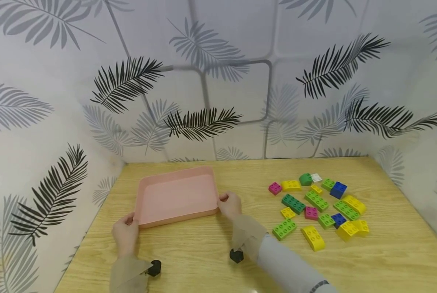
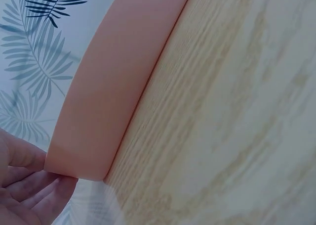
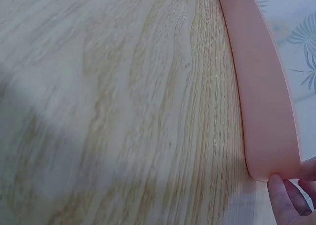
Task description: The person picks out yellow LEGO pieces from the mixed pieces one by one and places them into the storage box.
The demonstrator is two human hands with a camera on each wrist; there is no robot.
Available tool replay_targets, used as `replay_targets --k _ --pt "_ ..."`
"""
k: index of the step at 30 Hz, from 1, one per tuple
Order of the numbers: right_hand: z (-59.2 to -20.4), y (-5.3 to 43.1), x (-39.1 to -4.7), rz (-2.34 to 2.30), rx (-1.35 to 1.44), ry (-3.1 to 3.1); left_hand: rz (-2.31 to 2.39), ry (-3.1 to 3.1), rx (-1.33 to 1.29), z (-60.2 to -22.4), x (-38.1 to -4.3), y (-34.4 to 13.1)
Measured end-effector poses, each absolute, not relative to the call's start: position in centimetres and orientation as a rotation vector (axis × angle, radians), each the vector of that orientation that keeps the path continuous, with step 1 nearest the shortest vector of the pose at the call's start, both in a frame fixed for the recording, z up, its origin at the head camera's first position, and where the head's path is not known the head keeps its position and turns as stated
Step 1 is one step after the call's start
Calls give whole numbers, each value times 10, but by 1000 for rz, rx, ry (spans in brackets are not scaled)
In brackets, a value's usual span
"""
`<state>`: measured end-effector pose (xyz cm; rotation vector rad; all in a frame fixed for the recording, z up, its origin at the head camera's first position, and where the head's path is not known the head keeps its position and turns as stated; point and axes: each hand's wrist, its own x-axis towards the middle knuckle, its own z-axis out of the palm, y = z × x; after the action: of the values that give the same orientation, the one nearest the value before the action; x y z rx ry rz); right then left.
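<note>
A shallow pink tray [image 1: 180, 196] with low walls lies on the left half of the wooden table. My left hand [image 1: 125, 232] grips its near left corner. In the left wrist view the thumb and fingers [image 2: 55, 195] close about the end of the pink wall. At the near right corner my right hand [image 1: 230, 205] holds the tray between thumb and fingers. The right wrist view shows a fingertip [image 3: 279, 188] against that corner, with part of the hand cut off by the frame edge. The tray's inside shows only its plain pink floor.
Several loose toy building bricks, among them a light green brick [image 1: 284, 229], a yellow arched brick [image 1: 313, 238] and a blue brick [image 1: 338, 190], lie spread on the table's right half. Patterned leaf cloth [image 1: 218, 93] walls the table's back and sides.
</note>
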<state>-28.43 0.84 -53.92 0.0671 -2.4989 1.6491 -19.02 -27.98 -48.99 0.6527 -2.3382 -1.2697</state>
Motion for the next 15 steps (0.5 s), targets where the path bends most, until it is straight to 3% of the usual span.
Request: replay_targets --k 4,6,8,12,15 --pt "-668 16 -358 1635 119 -2427 -1275 -2353 636 -486 -190 -275" --pt "-695 18 -374 1644 85 -2443 -1288 -2353 622 -485 -191 -273" --pt "-674 21 -362 1638 49 -2481 -1298 -2340 594 -487 -193 -272" --pt "-558 26 -293 1666 -55 -2543 -1327 -2308 528 -491 -197 -270" --pt "-501 32 -258 1703 -104 -2562 -1336 -2336 497 -489 -199 -266"
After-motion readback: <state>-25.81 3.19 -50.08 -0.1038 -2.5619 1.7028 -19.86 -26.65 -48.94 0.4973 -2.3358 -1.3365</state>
